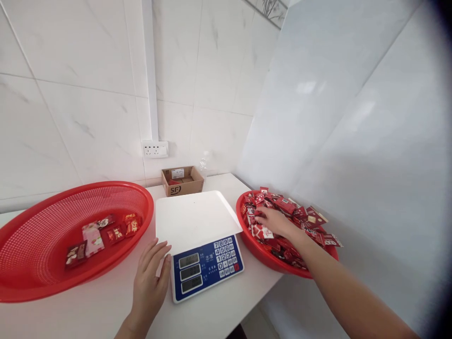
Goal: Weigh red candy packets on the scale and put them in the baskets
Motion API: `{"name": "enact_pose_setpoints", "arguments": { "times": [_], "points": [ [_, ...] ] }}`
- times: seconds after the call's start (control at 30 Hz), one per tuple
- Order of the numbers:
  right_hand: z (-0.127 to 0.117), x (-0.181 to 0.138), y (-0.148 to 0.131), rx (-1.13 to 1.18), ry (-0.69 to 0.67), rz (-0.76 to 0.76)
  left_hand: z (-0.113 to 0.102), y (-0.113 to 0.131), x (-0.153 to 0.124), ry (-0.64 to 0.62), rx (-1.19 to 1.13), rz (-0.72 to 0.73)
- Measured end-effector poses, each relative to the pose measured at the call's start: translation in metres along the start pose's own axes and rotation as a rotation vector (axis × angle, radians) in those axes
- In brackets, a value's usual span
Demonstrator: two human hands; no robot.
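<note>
My left hand [151,270] rests by the left edge of a digital weighing scale [208,266], fingers stretched out and holding nothing. The scale has a bare white pan [196,214], a blue keypad panel and three small displays. At the right, my right hand [273,221] reaches over a red basket [263,259] heaped with wrapped candies [287,205]. Its fingers are apart and their tips touch the packets, among them a red-and-white one [262,231]. No packet is lifted clear of the heap.
A larger red perforated basket [45,216] at the left holds several candy packets [93,238]. Behind the scale stand an open cardboard box [183,186] and a clear plastic bottle [204,164]. A wall socket [154,149] is above. The white table [226,308] meets tiled walls.
</note>
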State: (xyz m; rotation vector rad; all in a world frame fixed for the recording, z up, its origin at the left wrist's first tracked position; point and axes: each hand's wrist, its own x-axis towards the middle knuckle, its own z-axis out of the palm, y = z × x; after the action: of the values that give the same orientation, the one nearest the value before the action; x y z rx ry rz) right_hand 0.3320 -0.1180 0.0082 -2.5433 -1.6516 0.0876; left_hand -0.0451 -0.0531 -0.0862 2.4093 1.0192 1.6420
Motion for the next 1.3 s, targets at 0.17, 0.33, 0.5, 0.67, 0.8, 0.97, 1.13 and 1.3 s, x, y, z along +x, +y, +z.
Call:
{"name": "enact_pose_setpoints", "arguments": {
  "times": [0.17,0.33,0.5,0.67,0.8,0.97,1.13,1.3],
  "points": [
    [0.024,0.003,-0.007,0.000,-0.055,0.022,0.002,0.000,-0.002,0.015,0.003,0.025],
    [0.015,0.008,0.001,0.043,-0.019,0.039,0.005,-0.001,-0.003,0.006,-0.017,0.029],
    [-0.005,0.011,0.009,0.103,0.049,0.035,0.005,-0.002,-0.004,0.025,-0.002,0.045],
    [-0.020,0.017,0.010,0.206,0.121,0.012,0.005,-0.001,-0.004,0.029,-0.020,0.025],
    [-0.023,0.024,-0.005,0.311,0.185,0.018,0.004,0.000,-0.004,0.033,-0.025,0.006],
    [-0.006,0.032,-0.066,0.485,0.149,-0.136,0.003,0.003,-0.004,0.027,-0.035,-0.024],
    [0.013,0.034,-0.132,0.647,0.052,-0.280,0.003,0.003,-0.004,0.024,-0.040,-0.054],
    [0.022,0.037,-0.147,0.708,0.039,-0.260,0.002,0.006,-0.004,0.013,-0.043,-0.076]
  ]
}}
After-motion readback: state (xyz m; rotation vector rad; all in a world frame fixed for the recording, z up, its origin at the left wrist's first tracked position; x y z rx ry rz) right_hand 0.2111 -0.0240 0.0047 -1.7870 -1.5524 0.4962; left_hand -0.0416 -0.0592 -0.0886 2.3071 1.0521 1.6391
